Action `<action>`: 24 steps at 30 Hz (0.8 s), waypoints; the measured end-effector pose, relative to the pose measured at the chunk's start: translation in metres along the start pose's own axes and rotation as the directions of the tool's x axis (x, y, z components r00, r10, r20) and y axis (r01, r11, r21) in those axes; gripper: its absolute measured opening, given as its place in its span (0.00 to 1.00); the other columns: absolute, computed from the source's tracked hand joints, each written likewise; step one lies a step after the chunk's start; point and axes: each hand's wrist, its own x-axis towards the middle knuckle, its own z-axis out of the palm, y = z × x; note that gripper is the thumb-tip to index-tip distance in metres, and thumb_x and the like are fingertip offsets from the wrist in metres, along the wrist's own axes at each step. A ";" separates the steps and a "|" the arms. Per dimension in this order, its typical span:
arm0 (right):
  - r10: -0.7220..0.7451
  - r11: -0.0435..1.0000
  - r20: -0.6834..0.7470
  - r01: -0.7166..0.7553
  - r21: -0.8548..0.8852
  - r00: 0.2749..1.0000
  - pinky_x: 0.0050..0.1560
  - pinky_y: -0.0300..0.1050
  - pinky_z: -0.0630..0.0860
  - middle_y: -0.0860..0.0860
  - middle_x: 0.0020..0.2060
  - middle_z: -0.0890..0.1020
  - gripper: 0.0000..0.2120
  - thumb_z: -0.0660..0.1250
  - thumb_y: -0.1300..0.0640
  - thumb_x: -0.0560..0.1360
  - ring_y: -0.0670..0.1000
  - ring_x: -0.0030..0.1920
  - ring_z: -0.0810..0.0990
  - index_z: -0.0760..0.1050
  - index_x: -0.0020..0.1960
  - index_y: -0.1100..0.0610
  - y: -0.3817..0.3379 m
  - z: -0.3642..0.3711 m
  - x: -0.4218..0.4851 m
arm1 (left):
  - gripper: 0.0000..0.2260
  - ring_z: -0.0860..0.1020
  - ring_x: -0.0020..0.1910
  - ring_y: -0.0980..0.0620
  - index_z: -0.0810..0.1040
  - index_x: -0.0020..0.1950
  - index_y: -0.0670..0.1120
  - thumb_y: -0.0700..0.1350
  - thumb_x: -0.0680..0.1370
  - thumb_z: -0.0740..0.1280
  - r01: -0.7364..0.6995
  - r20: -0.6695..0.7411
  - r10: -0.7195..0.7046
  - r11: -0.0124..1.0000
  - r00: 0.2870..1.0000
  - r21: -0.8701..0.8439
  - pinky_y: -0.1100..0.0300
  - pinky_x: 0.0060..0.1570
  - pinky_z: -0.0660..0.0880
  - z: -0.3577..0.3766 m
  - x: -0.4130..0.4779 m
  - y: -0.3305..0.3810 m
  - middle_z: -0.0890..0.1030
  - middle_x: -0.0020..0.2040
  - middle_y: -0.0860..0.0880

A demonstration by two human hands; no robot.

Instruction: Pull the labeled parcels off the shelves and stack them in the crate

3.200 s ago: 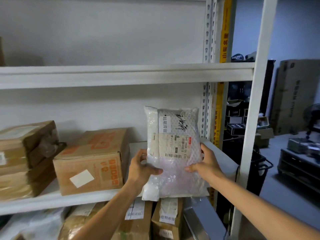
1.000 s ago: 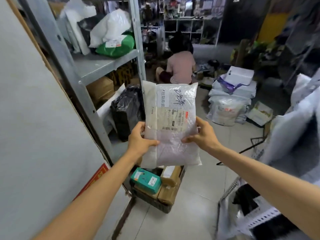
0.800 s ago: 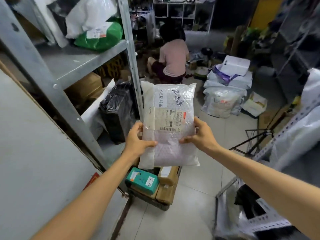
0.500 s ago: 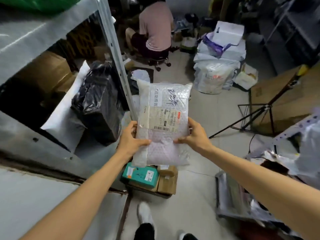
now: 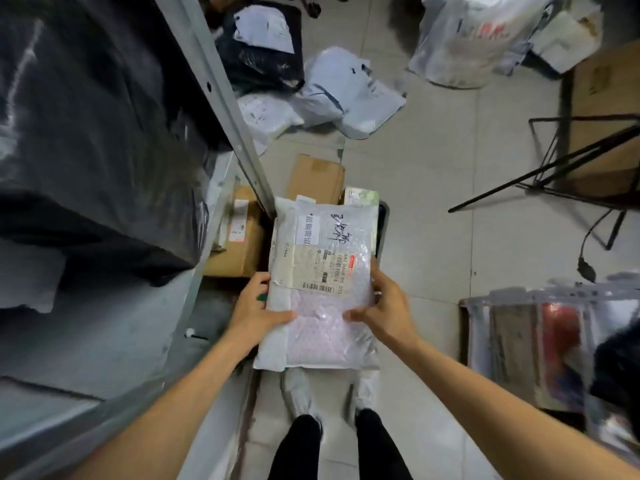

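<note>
A white bubble-wrap parcel (image 5: 322, 282) with a printed shipping label and black handwriting is held flat over the floor crate. My left hand (image 5: 256, 313) grips its left edge, thumb on top. My right hand (image 5: 384, 306) grips its right edge the same way. The dark crate (image 5: 382, 226) lies under the parcel and shows only at its right rim. Inside it, a brown box (image 5: 317, 178) and a white-and-green packet (image 5: 362, 195) stick out past the parcel's far edge.
A grey metal shelf upright (image 5: 221, 98) slants down to the crate's left, with a big black bag (image 5: 90, 133) on the shelf. A taped brown box (image 5: 239, 237) stands beside the crate. Poly mailers (image 5: 343, 91) lie on the floor beyond, a black tripod (image 5: 554, 164) to the right.
The view tipped down from the room to the floor. Both hands lowered the parcel until it hovers flat over the crate, hiding the teal box and most other parcels.
</note>
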 end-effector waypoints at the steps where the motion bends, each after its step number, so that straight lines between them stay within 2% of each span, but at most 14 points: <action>1: 0.017 1.000 -0.003 -0.017 0.003 1.000 0.45 0.32 0.79 0.46 0.50 0.82 0.34 0.79 0.69 0.59 0.44 0.48 0.81 0.75 0.62 0.54 0.013 0.010 0.011 | 0.30 0.78 0.53 0.50 0.71 0.62 0.47 0.33 0.65 0.78 0.015 -0.004 -0.015 1.000 1.000 -0.002 0.60 0.45 0.76 0.003 0.012 -0.014 0.77 0.54 0.52; 5: 0.033 0.999 -0.005 -0.033 0.014 0.999 0.45 0.27 0.75 0.44 0.50 0.80 0.34 0.77 0.70 0.61 0.42 0.48 0.79 0.73 0.64 0.54 0.058 0.050 0.050 | 0.30 0.79 0.52 0.50 0.71 0.63 0.46 0.30 0.66 0.77 0.048 -0.022 -0.048 0.999 0.999 0.000 0.61 0.45 0.77 0.007 0.059 -0.062 0.78 0.53 0.52; 9: 0.084 0.993 0.009 -0.085 0.079 0.996 0.54 0.35 0.79 0.39 0.51 0.79 0.33 0.77 0.70 0.63 0.33 0.49 0.78 0.72 0.64 0.52 0.093 0.084 0.084 | 0.28 0.78 0.50 0.53 0.71 0.63 0.48 0.31 0.68 0.76 0.068 0.002 -0.068 0.997 0.998 0.047 0.62 0.44 0.76 0.005 0.106 -0.097 0.77 0.53 0.52; 12: 0.097 0.990 -0.013 -0.095 0.103 0.995 0.54 0.36 0.79 0.39 0.52 0.80 0.33 0.78 0.69 0.63 0.29 0.47 0.77 0.72 0.64 0.54 0.113 0.105 0.104 | 0.29 0.77 0.47 0.56 0.70 0.62 0.51 0.31 0.67 0.76 0.062 -0.002 -0.062 0.996 0.998 0.067 0.64 0.40 0.74 0.002 0.136 -0.113 0.76 0.51 0.56; 15: 0.109 0.989 -0.027 -0.105 0.102 0.994 0.50 0.30 0.77 0.41 0.52 0.79 0.32 0.77 0.69 0.64 0.34 0.47 0.77 0.71 0.64 0.55 0.122 0.119 0.120 | 0.30 0.78 0.47 0.56 0.70 0.62 0.53 0.32 0.67 0.77 0.073 -0.022 -0.071 0.992 0.997 0.106 0.62 0.41 0.75 -0.001 0.157 -0.126 0.76 0.52 0.56; 18: 0.122 0.988 -0.004 -0.121 0.094 0.993 0.52 0.32 0.76 0.43 0.53 0.78 0.33 0.78 0.69 0.64 0.40 0.50 0.76 0.70 0.65 0.55 0.128 0.128 0.134 | 0.31 0.78 0.48 0.53 0.71 0.64 0.53 0.33 0.66 0.77 0.087 -0.033 -0.083 0.987 0.996 0.134 0.60 0.43 0.75 -0.004 0.172 -0.135 0.76 0.52 0.53; 21: 0.152 0.985 -0.008 -0.151 0.083 0.988 0.51 0.29 0.75 0.45 0.54 0.78 0.33 0.78 0.69 0.64 0.42 0.54 0.75 0.70 0.65 0.56 0.136 0.130 0.142 | 0.33 0.77 0.49 0.53 0.70 0.64 0.53 0.34 0.66 0.78 0.092 -0.027 -0.089 0.983 0.996 0.159 0.59 0.44 0.75 -0.001 0.178 -0.139 0.75 0.51 0.55; 24: 0.191 0.979 -0.011 -0.190 0.073 0.982 0.56 0.39 0.75 0.44 0.53 0.77 0.32 0.77 0.69 0.64 0.43 0.55 0.74 0.70 0.64 0.56 0.141 0.129 0.145 | 0.34 0.77 0.51 0.51 0.69 0.64 0.53 0.35 0.65 0.79 0.088 -0.027 -0.085 0.981 0.996 0.172 0.56 0.48 0.76 0.006 0.179 -0.142 0.75 0.51 0.54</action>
